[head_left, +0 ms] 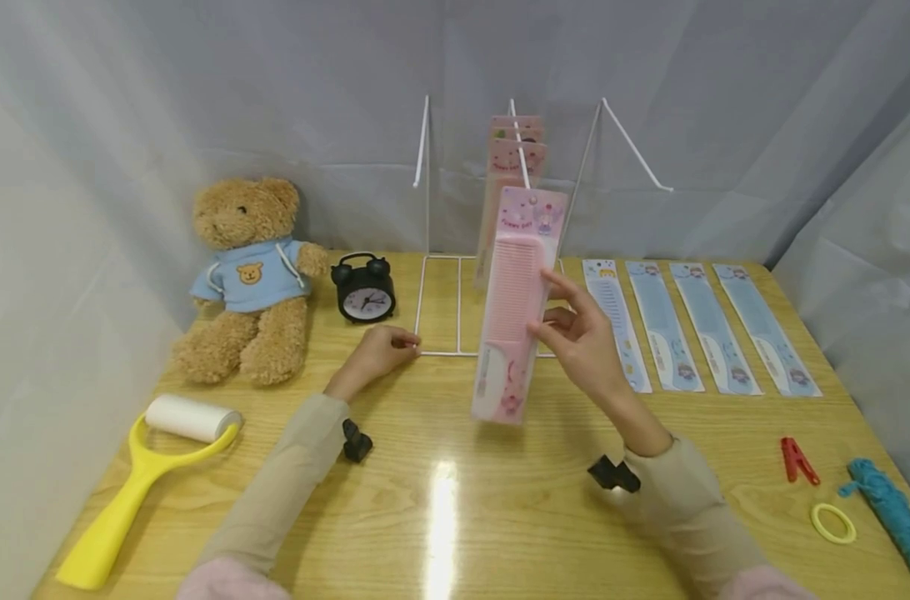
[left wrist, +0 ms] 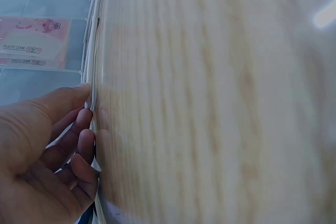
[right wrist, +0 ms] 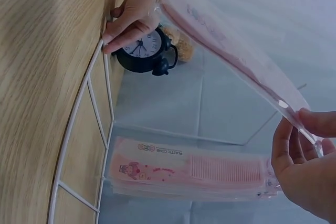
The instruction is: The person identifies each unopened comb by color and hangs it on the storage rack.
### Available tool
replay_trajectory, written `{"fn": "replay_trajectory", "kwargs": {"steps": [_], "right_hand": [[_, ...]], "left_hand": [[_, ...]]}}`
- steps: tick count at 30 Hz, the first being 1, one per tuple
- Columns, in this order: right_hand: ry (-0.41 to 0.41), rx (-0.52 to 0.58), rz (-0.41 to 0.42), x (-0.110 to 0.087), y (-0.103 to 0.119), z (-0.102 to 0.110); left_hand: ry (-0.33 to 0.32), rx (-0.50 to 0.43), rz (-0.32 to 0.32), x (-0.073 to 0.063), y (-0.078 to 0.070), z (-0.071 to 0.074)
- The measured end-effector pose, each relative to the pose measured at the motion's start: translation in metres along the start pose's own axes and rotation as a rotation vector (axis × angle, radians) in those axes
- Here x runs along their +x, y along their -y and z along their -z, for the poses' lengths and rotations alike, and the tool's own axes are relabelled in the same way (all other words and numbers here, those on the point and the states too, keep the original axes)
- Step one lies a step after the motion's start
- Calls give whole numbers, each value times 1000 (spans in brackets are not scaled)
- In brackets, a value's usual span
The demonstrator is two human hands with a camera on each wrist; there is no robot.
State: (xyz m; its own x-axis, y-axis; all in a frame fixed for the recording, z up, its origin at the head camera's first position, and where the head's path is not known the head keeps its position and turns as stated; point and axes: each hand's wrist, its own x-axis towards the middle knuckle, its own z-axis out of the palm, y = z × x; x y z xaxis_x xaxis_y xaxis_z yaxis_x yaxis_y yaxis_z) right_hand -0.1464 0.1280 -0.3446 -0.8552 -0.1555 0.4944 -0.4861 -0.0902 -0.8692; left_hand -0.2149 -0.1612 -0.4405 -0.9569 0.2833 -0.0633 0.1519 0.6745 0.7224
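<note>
My right hand [head_left: 586,346] pinches the right edge of a pink comb [head_left: 517,292] in clear packaging, held upright and slightly tilted. The pack's top is at the front tip of the middle prong of a white wire rack [head_left: 458,308]; whether the prong passes through its hole I cannot tell. Farther back on that prong hang several similar packaged pink combs [right wrist: 194,174]. With thumb and forefinger my left hand [head_left: 376,357] pinches the front left corner of the rack's base, seen close up in the left wrist view as a thin white wire [left wrist: 90,72].
Several packaged blue combs [head_left: 665,325] lie in a row at right. A black alarm clock [head_left: 365,292] and a teddy bear [head_left: 252,283] are at left, above a yellow-handled roller [head_left: 136,483]. A red clip [head_left: 798,461], yellow ring [head_left: 832,523] and blue cord [head_left: 892,517] lie front right.
</note>
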Motion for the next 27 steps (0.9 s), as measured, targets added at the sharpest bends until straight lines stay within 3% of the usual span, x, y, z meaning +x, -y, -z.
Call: {"fn": "replay_trajectory", "kwargs": {"steps": [11, 27], "right_hand": [[-19, -51, -36, 8, -1, 0], [-38, -152, -26, 41, -27, 4]], "left_hand": [[12, -1, 17, 1, 1, -1], [23, 4, 19, 1, 0, -1]]}}
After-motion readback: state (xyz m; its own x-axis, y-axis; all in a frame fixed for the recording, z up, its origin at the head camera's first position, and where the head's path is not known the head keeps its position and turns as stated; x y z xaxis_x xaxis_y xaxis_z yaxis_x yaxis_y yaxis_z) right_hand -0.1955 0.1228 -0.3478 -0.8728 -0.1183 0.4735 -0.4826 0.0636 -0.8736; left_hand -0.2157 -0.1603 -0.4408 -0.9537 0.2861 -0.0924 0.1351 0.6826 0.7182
